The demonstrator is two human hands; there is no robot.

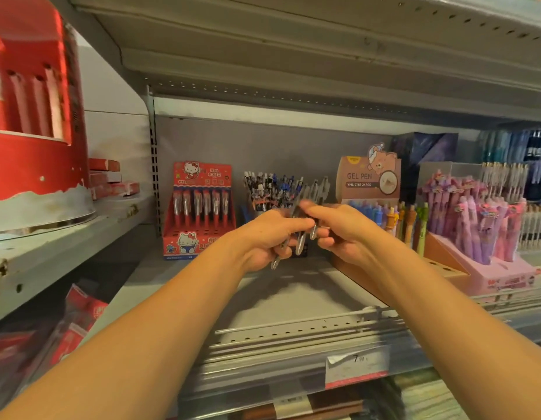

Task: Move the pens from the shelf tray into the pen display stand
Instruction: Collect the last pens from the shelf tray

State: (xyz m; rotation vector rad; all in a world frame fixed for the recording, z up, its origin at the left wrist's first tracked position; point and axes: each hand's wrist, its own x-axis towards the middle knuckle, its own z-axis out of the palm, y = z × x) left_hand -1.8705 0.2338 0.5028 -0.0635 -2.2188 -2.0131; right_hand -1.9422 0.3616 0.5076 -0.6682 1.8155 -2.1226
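Both my hands meet in front of the middle of the grey shelf (293, 295). My left hand (270, 237) grips a small bunch of dark and clear pens (300, 237) that stick up and down out of its fist. My right hand (339, 231) pinches one of these pens (314, 230) near its lower end. Behind the hands stands a dark pen display stand (269, 192) full of upright black, white and blue pens; its base is hidden by my hands. The shelf tray is hidden.
A red cartoon-cat pen display box (199, 210) stands at the left. A "GEL PEN" box (369, 180) with colourful pens is at the right, then a pink stand of purple pens (475, 225). A red round display (29, 116) sits on the far-left shelf. A price label (357, 369) hangs at the shelf's front rail.
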